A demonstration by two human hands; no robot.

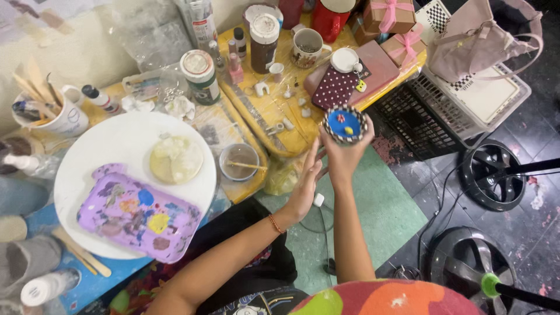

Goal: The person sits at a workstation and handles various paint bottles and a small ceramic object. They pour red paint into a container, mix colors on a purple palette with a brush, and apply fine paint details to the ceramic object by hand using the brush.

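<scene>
- Two bare hands are raised together over the edge of a cluttered yellow table [274,111], with green flooring beneath them.
- The right hand [345,153] is closed around a small round dish [346,123], fingers cupping it from below; the dish has a checkered black-and-white rim, a blue inside and small red and yellow dabs.
- The left hand [307,181] is open, fingers straight and together, palm turned toward the right wrist; it holds nothing and sits just beside the right hand, below the dish. A thin orange bracelet [276,224] circles that wrist.
- Just beyond the dish lies a dark red polka-dot pouch [333,87], with a white lid [345,59] and a patterned mug [307,46] farther on.
- Left of the left hand stands a clear cup [239,161] with a stick across it.
- Farther left is a round white tabletop [116,140] bearing a purple paint-smeared palette [140,213] and a pale disc [176,159].
- Well to the right of the hands are black fan stands [493,175].
</scene>
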